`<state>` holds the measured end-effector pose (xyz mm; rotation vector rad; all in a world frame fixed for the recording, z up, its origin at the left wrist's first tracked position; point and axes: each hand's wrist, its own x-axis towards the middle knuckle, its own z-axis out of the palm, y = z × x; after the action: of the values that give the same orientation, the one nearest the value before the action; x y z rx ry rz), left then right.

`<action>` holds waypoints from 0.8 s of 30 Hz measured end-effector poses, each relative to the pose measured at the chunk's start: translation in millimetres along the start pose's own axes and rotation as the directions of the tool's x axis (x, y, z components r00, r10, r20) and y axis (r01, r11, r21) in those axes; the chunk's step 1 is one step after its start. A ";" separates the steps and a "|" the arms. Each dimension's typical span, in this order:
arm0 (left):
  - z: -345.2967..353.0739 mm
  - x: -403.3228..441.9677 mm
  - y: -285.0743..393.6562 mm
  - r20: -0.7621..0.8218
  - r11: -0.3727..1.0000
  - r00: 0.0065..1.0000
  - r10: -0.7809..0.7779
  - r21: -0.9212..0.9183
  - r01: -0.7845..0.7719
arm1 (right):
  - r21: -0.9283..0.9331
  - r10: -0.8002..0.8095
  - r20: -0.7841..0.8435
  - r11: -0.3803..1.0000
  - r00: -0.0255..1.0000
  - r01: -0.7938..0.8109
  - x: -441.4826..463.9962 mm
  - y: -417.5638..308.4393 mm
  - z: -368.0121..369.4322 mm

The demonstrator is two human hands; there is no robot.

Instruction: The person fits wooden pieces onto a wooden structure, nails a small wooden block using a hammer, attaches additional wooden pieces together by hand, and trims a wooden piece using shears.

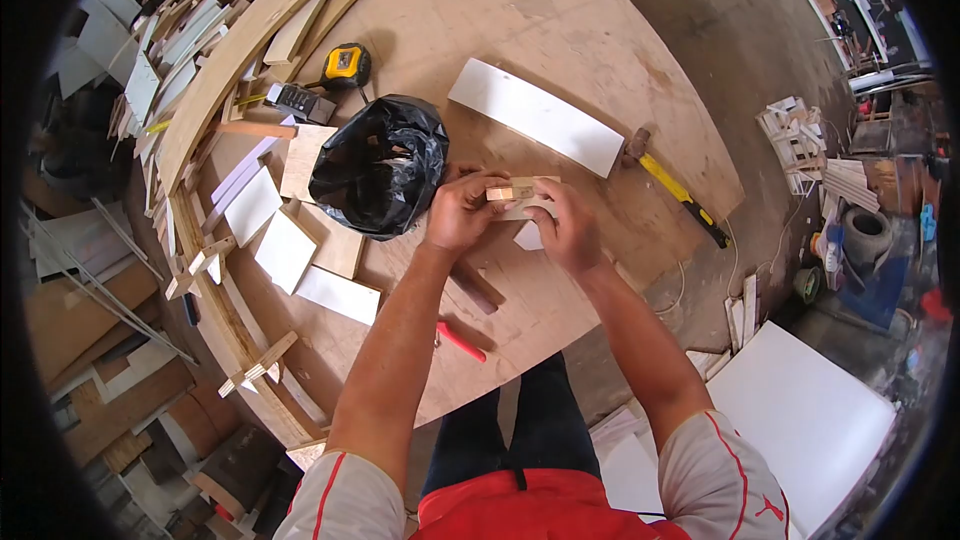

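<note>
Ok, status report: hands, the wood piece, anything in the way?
Left hand and right hand: fingers closed on small wood piece. Piece pinched between them. Black plastic bag close beside left hand; hammer farther right, apart.

Our two bare hands meet ahead of us, fingertips close together.
Our bare left hand [460,215] curls its fingers inward in a pinch; our bare right hand [572,232] faces it, thumb and index finger bent. Our bare left forearm [390,350] and bare right forearm [640,335] reach forward, slanting inward from short, pale grey, red-piped sleeves [345,500].
</note>
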<state>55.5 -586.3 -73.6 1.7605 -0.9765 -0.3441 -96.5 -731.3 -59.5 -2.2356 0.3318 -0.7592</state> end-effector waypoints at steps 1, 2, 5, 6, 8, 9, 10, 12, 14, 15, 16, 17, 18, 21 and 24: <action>0.4 -0.5 -1.1 -0.001 1.000 1.000 -0.001 -0.001 0.001 | -0.068 0.002 -0.005 0.998 1.000 -0.002 -1.9 -0.6 -6.8; 1.5 0.0 -1.8 -0.001 1.000 1.000 0.000 -0.004 0.000 | -0.138 0.004 -0.012 0.990 1.000 -0.005 -2.6 -0.9 -18.0; 0.8 1.1 -5.1 0.032 1.000 0.999 0.014 0.009 -0.014 | -0.447 -0.050 -0.068 0.894 0.996 0.014 -3.5 31.5 -61.5; 2.0 0.1 -9.0 0.032 1.000 0.999 0.009 0.015 -0.009 | -0.564 0.066 -0.104 0.818 0.992 -0.114 1.3 36.9 -80.2; 0.9 0.0 -5.9 0.026 1.000 1.000 0.005 0.003 -0.005 | -0.732 0.164 -0.166 0.641 0.972 -0.233 -1.6 52.9 -110.9; 1.0 0.3 -4.7 0.023 1.000 1.000 0.004 -0.005 -0.004 | -0.795 0.153 -0.177 0.561 0.972 -0.233 -10.6 69.7 -121.7; 0.8 0.5 -4.9 0.023 1.000 1.000 0.006 0.004 -0.006 | -0.850 0.140 -0.187 0.473 0.972 -0.232 -17.6 82.6 -129.2; 1.7 0.7 -4.9 0.026 1.000 1.000 0.010 0.016 -0.011 | -0.861 0.264 -0.148 0.440 0.953 -0.255 -24.5 94.4 -140.5; 1.8 0.7 -4.7 0.026 1.000 1.000 0.006 0.024 -0.006 | -0.852 0.332 -0.157 0.430 0.930 -0.297 -29.9 98.8 -143.8; 1.1 0.7 -4.5 0.025 1.000 1.000 0.004 0.029 -0.004 | -0.837 0.339 -0.185 0.438 0.922 -0.329 -29.0 93.3 -144.1; 0.7 1.0 -4.2 0.027 1.000 1.000 0.004 0.022 -0.005 | -0.820 0.345 -0.213 0.445 0.914 -0.359 -27.4 86.8 -144.6; 0.6 1.2 -4.2 0.028 1.000 1.000 0.005 0.015 -0.005 | -0.760 0.439 -0.246 0.467 0.864 -0.453 -26.9 77.8 -146.4; 0.2 0.9 -4.7 0.030 1.000 1.000 0.004 0.008 -0.004 | -0.692 0.530 -0.268 0.475 0.804 -0.543 -24.6 58.8 -148.4; 0.9 1.0 -6.1 0.037 1.000 0.999 -0.007 0.022 0.006 | -0.433 0.607 -0.176 0.660 0.775 -0.615 -42.8 8.1 -141.2; -1.9 0.7 1.3 0.034 1.000 0.999 -0.014 0.009 0.014 | -0.206 0.555 0.047 0.819 0.830 -0.536 -54.0 -49.3 -126.0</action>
<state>56.5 -585.8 -71.5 1.7753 -0.9923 -0.3804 -215.9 -744.7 22.8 -2.1682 0.9802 -0.3041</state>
